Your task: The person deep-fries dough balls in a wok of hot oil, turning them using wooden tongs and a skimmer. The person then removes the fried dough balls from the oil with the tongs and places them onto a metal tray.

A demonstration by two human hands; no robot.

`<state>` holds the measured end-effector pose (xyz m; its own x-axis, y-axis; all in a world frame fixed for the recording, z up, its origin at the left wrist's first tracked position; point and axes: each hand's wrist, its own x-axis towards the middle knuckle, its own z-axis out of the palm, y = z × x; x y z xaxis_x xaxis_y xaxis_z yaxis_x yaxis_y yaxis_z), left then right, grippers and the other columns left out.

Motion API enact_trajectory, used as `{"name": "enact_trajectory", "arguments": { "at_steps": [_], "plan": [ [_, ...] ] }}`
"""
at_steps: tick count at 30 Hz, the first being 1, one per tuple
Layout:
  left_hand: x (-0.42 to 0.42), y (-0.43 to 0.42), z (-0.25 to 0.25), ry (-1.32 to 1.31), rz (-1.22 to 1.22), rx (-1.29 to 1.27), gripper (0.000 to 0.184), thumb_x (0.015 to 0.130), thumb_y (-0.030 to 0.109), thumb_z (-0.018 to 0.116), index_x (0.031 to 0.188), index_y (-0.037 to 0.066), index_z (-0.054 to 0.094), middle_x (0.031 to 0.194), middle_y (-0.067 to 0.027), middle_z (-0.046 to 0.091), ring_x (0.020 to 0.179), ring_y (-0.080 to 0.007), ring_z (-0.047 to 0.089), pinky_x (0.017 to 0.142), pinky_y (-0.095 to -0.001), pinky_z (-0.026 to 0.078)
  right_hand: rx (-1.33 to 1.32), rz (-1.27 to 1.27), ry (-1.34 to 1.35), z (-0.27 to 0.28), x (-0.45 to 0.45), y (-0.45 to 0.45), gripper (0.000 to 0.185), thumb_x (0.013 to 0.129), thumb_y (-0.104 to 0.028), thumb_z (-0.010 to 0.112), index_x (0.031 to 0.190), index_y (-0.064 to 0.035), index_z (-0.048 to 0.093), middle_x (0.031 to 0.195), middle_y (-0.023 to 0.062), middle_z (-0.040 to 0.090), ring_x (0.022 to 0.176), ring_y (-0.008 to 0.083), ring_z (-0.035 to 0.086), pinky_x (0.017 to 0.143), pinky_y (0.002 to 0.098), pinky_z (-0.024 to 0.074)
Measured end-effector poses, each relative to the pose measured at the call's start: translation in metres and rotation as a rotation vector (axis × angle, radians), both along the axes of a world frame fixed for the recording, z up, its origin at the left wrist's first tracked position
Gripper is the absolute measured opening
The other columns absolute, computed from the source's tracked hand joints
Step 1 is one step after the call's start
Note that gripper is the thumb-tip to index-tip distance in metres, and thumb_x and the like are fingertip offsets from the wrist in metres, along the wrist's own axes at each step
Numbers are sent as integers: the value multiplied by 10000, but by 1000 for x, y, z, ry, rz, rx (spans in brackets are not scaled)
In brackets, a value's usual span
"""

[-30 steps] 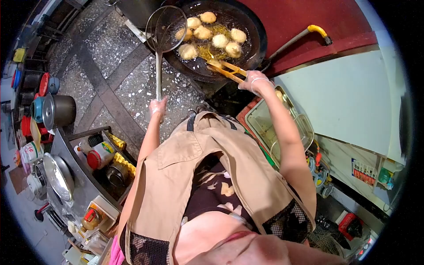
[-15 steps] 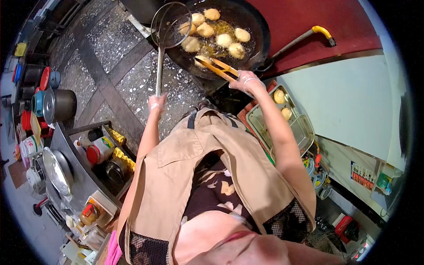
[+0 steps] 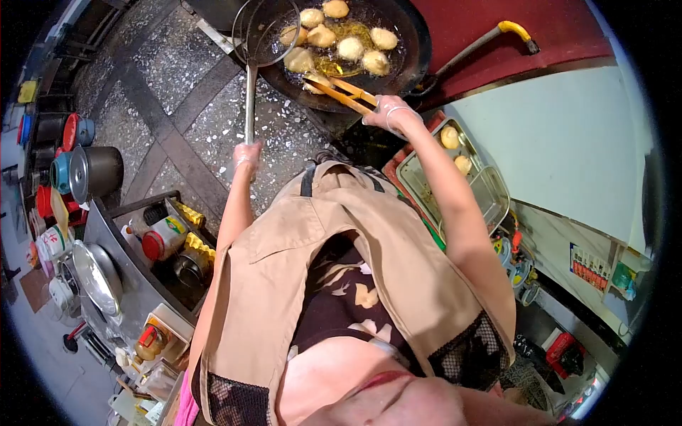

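Observation:
My left hand (image 3: 247,155), in a thin clear glove, is wrapped around the long metal handle of a wire skimmer (image 3: 250,106). The skimmer's round mesh head overlaps the left rim of a dark wok (image 3: 419,53). Several pale golden fried dough balls (image 3: 350,48) float in the oil there. My right hand (image 3: 392,113), also gloved, grips long wooden chopsticks (image 3: 344,96). Their tips are spread at the wok's near side, around a dough ball (image 3: 316,84) partly hidden by them.
Right of the wok, a metal tray (image 3: 415,177) with a wire rack holds two fried balls (image 3: 450,137). A hooked handle with a yellow end (image 3: 508,28) sticks out over the red surface. At left stand a metal counter (image 3: 128,277), jars and a lidded pot (image 3: 99,174).
The wok and skimmer sit slightly higher and further left in view. My left hand has shifted slightly left with the skimmer. The chopsticks remain at the near dough ball.

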<state>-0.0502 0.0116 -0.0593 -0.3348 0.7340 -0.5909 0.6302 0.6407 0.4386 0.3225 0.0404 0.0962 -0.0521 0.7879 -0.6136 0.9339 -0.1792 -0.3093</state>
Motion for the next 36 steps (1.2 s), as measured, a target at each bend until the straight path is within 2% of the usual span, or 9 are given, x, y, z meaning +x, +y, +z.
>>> {"name": "enact_trajectory", "arguments": {
  "at_steps": [4, 11, 12, 15, 22, 25, 27, 28, 36],
  "plan": [
    [-3, 0, 1, 90, -1, 22, 428, 687, 379, 658, 777, -40, 645, 728, -181, 639, 684, -282, 642, 632, -397, 485, 44, 15, -39, -4, 0, -3, 550, 675, -393, 674, 1068, -22, 571, 1055, 188, 591, 989, 305, 563, 839, 366, 450],
    [-2, -1, 2, 47, 19, 0, 395, 675, 332, 650, 812, -39, 648, 779, -197, 643, 750, -296, 644, 679, -388, 489, 49, -19, -14, -12, -4, -5, 538, 664, -369, 669, 1062, -21, 572, 1032, 190, 599, 977, 311, 570, 840, 374, 458],
    [0, -1, 5, 79, -6, 31, 357, 678, 320, 657, 740, -31, 639, 664, -153, 625, 604, -256, 624, 569, -374, 484, 38, -26, -13, -8, -5, -6, 552, 666, -362, 667, 1077, -13, 553, 1027, 205, 594, 977, 322, 563, 840, 374, 446],
    [6, -6, 20, -107, 83, 14, 327, 688, 312, 663, 652, -8, 606, 573, -105, 576, 485, -212, 564, 471, -355, 451, 27, -42, -11, -7, -4, -10, 575, 667, -355, 665, 1104, -7, 528, 1022, 218, 590, 977, 334, 557, 842, 375, 434],
    [-7, -18, 41, -263, 69, -18, 386, 727, 370, 669, 604, 21, 561, 507, -38, 496, 402, -137, 461, 393, -340, 382, 69, -11, -16, -13, 2, -8, 538, 667, -362, 662, 1066, -13, 566, 1008, 184, 609, 949, 300, 583, 820, 371, 467],
    [-18, -18, 48, -73, -31, -11, 517, 751, 505, 609, 660, -4, 591, 560, -108, 554, 481, -225, 539, 477, -377, 424, 74, -9, -21, -5, 3, -8, 550, 668, -362, 662, 1078, -11, 557, 1014, 188, 606, 948, 297, 583, 817, 370, 468],
    [-30, -14, 50, -39, -191, 149, 666, 761, 621, 504, 739, -36, 615, 697, -220, 604, 679, -357, 597, 633, -423, 449, 81, -2, -15, -8, 6, -7, 553, 674, -356, 660, 1086, -5, 551, 1022, 190, 602, 943, 298, 584, 819, 368, 467],
    [-30, -12, 61, 36, -261, 125, 753, 763, 668, 431, 819, -60, 619, 836, -294, 591, 865, -432, 564, 756, -448, 423, 85, 15, -11, -4, 7, -7, 556, 675, -354, 659, 1091, -4, 547, 1024, 190, 601, 948, 298, 582, 824, 368, 464],
    [-28, -3, 89, 190, -400, 82, 739, 767, 651, 452, 828, -67, 616, 845, -287, 596, 849, -412, 580, 748, -449, 431, 53, 60, -4, -2, 11, -2, 643, 685, -365, 673, 1172, 7, 478, 1021, 227, 586, 984, 344, 551, 841, 383, 433]
  ]
}}
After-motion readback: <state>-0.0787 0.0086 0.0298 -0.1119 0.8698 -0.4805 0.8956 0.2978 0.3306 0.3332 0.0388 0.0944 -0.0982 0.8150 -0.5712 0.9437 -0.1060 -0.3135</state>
